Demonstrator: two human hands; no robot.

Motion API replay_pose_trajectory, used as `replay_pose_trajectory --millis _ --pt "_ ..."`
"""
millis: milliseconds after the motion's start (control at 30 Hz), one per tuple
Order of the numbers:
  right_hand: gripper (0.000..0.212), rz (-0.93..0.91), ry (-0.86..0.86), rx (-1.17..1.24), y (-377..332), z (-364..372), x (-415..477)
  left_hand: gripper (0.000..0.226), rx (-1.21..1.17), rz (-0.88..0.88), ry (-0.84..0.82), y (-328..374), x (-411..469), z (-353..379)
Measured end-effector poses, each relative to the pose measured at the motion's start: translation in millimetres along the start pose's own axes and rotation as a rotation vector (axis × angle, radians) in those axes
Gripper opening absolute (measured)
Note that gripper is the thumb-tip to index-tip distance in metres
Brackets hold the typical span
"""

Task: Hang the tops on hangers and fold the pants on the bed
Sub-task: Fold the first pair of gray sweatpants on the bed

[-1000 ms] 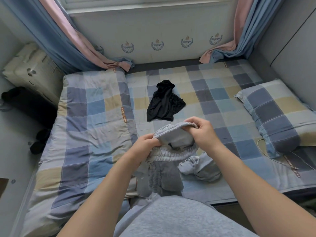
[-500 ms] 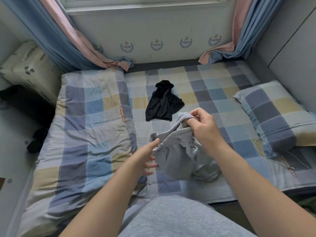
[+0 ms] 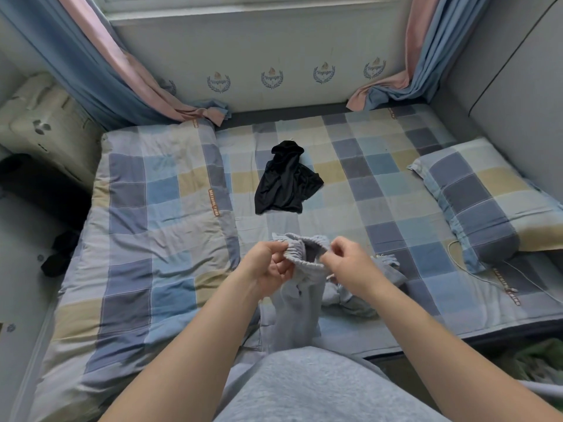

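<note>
Left hand (image 3: 268, 266): fingers curled, pinching the 9 o'clock side of an elastic waistband.

Right hand (image 3: 347, 266): thumb and fingers pinching the same waistband at its 3 o'clock side. The two hands are near each other, and the band stands open as a loop between them.

Grey pants (image 3: 297, 312): held up by the waistband over the near edge of the bed. The cloth hangs to 6 o'clock towards the person's body, and a bunched part lies on the sheet at 4 o'clock from the hands.

Black top (image 3: 286, 181): crumpled, lying flat on the bed at 12 o'clock from the hands, well apart from the pants.

Bed (image 3: 365, 184): checked sheet in blue, grey and yellow squares.

Quilt (image 3: 152, 223): same check, laid along the 9 o'clock side of the bed.

Pillow (image 3: 481, 202): same check, at 2 o'clock, against the grey wall.

White cable (image 3: 475, 269): lies on the sheet at 3 o'clock, just beside the pillow.

Curtains (image 3: 100, 65): blue and pink, at 10 and 1 o'clock, their hems resting on the far edge of the bed.

Cream suitcase (image 3: 39, 126): at 9 o'clock beyond the quilt, off the bed.
</note>
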State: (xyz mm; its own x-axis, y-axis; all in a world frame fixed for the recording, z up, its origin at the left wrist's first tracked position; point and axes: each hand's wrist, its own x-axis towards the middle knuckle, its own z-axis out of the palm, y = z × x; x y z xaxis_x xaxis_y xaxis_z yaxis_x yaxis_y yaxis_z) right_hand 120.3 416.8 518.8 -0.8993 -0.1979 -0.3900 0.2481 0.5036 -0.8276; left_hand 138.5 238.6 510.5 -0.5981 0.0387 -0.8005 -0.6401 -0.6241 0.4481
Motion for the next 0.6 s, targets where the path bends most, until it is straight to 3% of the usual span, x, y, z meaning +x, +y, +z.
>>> replay_pose_trajectory --millis 133,167,267,333,433,500,600 --pt "0.041 0.219 -0.337 -0.307 14 4 -5 0.025 0.074 0.096 0.009 8 -17 0" --pt "0.044 0.178 -0.303 -0.340 13 3 -5 0.028 0.117 0.116 -0.009 11 -24 -2" --pt "0.028 -0.093 0.007 -0.303 4 -2 -2 0.042 0.405 0.263 -0.118 26 -44 -10" --pt "0.050 -0.284 0.074 -0.243 -7 -6 0 0.040 0.667 0.386 -0.182 35 -55 -14" --pt "0.082 -0.455 -0.021 -0.388 -25 -8 6 0.028 1.000 0.538 -0.194 49 -67 -13" --pt "0.073 -0.451 -0.113 -0.527 -34 -3 12 0.034 1.177 0.628 -0.183 55 -71 -13" --pt "0.018 -0.408 -0.163 -0.623 -37 9 20 0.045 1.262 0.777 -0.110 58 -75 -15"
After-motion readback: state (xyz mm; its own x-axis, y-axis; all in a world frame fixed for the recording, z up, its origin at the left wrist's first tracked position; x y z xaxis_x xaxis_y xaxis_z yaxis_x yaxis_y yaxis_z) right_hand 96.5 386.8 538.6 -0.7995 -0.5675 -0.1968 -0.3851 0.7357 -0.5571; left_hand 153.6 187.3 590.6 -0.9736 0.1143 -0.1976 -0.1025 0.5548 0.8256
